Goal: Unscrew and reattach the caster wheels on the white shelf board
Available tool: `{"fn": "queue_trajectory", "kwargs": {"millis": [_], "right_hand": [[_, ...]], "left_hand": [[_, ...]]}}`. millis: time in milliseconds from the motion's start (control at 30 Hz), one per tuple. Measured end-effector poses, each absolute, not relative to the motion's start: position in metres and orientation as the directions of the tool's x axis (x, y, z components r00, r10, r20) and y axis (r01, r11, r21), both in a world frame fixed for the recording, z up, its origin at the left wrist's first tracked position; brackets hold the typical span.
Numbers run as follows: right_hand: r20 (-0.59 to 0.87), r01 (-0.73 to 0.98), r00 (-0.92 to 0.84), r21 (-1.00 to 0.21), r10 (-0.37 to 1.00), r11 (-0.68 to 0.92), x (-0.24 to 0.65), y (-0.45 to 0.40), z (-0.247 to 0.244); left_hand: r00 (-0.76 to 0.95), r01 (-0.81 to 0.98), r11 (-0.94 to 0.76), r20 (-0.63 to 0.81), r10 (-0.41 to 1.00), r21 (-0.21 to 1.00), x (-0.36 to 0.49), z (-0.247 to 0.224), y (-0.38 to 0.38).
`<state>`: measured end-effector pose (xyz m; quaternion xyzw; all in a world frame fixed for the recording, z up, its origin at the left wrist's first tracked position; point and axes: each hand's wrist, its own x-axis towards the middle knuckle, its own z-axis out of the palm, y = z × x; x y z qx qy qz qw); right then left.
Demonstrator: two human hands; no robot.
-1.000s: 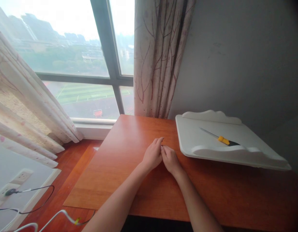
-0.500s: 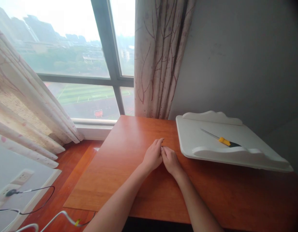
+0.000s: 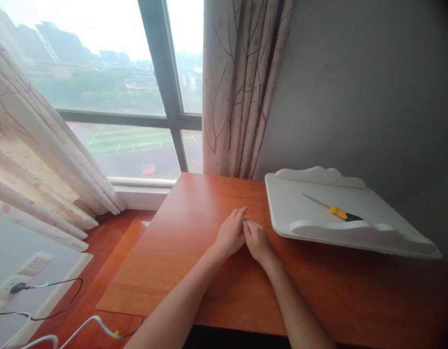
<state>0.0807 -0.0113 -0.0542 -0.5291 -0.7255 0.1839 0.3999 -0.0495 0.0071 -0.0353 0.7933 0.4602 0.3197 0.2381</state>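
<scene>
Reddish desk (image 3: 166, 252): left fingers (image 3: 239, 214), right fingers (image 3: 250, 227) narrow, touching; screwdriver (image 3: 338, 212) on white tray (image 3: 347, 196).

I am holding my left hand (image 3: 229, 233) against my right hand (image 3: 257, 241) over the wooden table (image 3: 162, 264), while a yellow-handled screwdriver (image 3: 338, 212) is lying on the white tray (image 3: 360, 199).

We see daylight through 4 panes (image 3: 115, 77) between curtains (image 3: 229, 87), a grey wall (image 3: 355, 92) and reddish floor (image 3: 107, 237).
</scene>
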Motion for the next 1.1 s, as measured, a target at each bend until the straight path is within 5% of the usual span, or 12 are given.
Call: {"fn": "queue_trajectory", "kwargs": {"millis": [1100], "right_hand": [[0.380, 0.607, -0.126, -0.701, 0.916, 0.374, 0.0800, -0.0090, -0.0590]], "left_hand": [[0.380, 0.578, -0.465, 0.283, 0.881, 0.671, -0.0504, -0.0391, 0.0088]]}}
